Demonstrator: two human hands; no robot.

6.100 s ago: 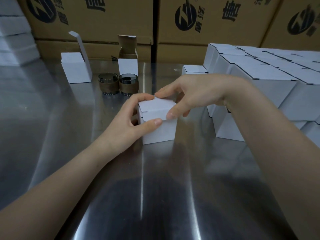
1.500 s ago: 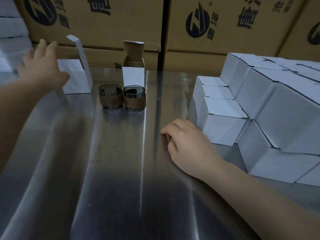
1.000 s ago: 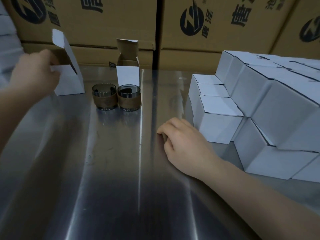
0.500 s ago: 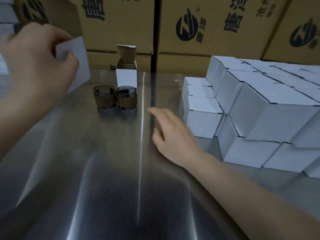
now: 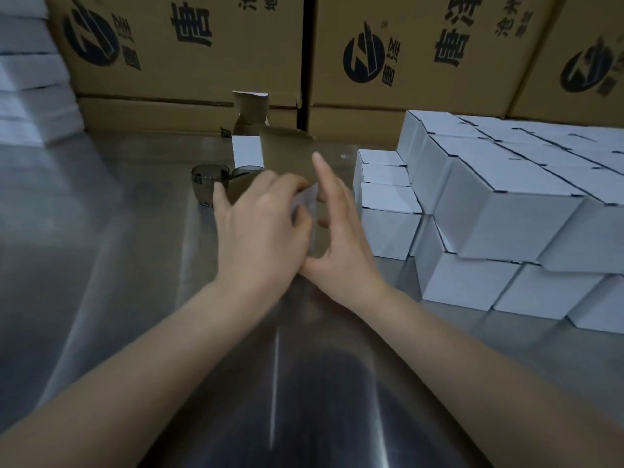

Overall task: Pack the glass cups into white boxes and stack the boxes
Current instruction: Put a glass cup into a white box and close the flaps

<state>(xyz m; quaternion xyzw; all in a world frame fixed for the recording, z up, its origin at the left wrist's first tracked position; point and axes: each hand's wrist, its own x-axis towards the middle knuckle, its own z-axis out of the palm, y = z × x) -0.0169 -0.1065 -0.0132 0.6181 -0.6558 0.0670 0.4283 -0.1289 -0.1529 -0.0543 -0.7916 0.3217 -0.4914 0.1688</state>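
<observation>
Over the middle of the steel table, my left hand grips an open white box whose brown-lined lid flap stands up. My right hand lies against the box's right side, its index finger straight along the flap. Just behind my left hand stand two glass cups with brown bands: one in plain view, the other mostly hidden. A second open white box stands behind them. Closed white boxes are stacked at the right.
Large brown cartons with dark logos line the back of the steel table. A pile of flat white box blanks sits at the far left. The box stack fills the table's right side.
My left hand has carried the open box from the far left to the middle of the table. My right hand has lifted off the table and come against the box's side.
</observation>
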